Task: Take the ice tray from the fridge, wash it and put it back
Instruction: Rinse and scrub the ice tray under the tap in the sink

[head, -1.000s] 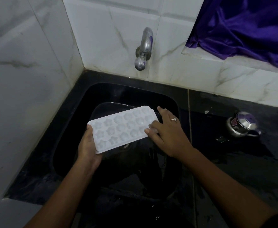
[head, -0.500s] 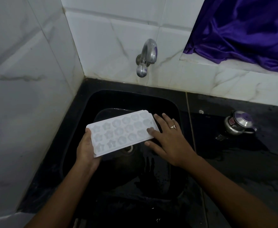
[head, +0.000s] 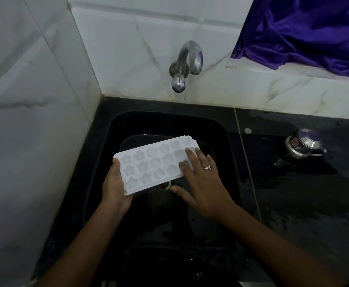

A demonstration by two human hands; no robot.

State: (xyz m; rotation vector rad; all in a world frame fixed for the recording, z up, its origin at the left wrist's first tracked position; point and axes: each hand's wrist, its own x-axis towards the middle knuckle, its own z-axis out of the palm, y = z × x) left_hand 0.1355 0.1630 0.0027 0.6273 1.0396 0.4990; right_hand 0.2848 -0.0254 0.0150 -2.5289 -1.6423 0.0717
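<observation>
Washing stage: your left hand (head: 115, 183) grips the ice tray (head: 157, 164) by its left end over the sink (head: 169, 125); your right hand (head: 202, 183) rubs it, fingers flat and spread. Returning it to the fridge is not yet done.

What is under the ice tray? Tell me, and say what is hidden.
The black sink lies below the ice tray; its drain peeks out at the near edge. The left hand holds the tray's end; its fingers beneath, and the sink floor there, are covered.
</observation>
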